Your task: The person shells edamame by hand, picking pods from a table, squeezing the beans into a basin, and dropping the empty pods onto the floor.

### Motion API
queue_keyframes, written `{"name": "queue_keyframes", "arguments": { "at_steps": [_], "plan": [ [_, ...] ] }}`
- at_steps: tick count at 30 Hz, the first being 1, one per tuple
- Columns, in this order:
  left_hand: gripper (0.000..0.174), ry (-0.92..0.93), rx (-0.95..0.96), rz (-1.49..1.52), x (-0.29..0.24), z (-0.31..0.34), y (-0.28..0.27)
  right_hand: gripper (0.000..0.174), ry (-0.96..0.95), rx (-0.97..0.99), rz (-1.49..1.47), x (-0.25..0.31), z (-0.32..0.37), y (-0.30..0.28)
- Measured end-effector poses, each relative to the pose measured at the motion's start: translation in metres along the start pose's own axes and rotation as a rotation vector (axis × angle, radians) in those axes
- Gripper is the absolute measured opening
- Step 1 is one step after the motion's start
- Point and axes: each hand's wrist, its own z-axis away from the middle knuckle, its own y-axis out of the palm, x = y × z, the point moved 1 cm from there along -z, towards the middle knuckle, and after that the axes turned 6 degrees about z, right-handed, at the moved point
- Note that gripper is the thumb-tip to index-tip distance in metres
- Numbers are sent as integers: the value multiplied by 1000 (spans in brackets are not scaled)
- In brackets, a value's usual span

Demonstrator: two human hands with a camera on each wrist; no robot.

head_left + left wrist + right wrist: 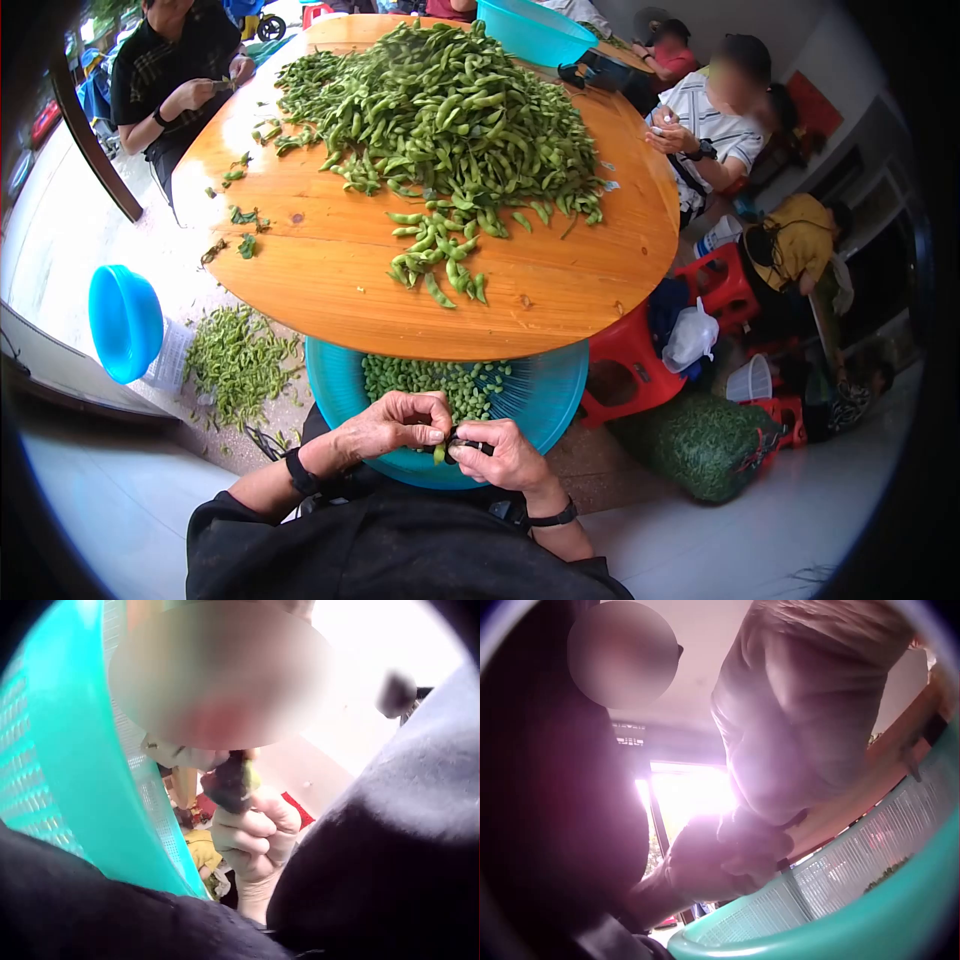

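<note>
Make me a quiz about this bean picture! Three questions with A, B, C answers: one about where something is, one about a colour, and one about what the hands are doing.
1. Where is the big pile of edamame pods?
A on the round wooden table
B on a red stool
C in a white bag

2. What colour is the basket at the table's near edge?
A red
B teal
C yellow

3. What are the left hand and right hand doing?
A lying flat on the table
B waving in the air
C holding one pod between them

Answers:
1 A, the pods lie heaped on the tabletop.
2 B, its mesh wall is teal.
3 C, both hands curl in on the small pod above the basket.
</note>
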Motion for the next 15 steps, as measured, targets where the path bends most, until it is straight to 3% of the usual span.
{"name": "queue_keyframes", "arguments": {
  "at_steps": [3, 4, 8, 11, 15],
  "plan": [
    [12, 28, -93, 90, 7, -3, 7, 12, 158, -79, -115, -6, -2, -3],
    [12, 29, -91, 91, 12, -3, 8, 13, 72, -114, 4, -9, -3, -3],
    [27, 99, -306, -402, 11, -6, 10, 11, -28, -187, 155, -14, -5, -2],
    [27, 177, -285, -649, 0, -4, 15, 9, -99, -209, 242, -15, -5, -2],
    [25, 224, -254, -724, 3, -4, 15, 8, -169, -220, 391, -12, -5, -6]
  ]
}}
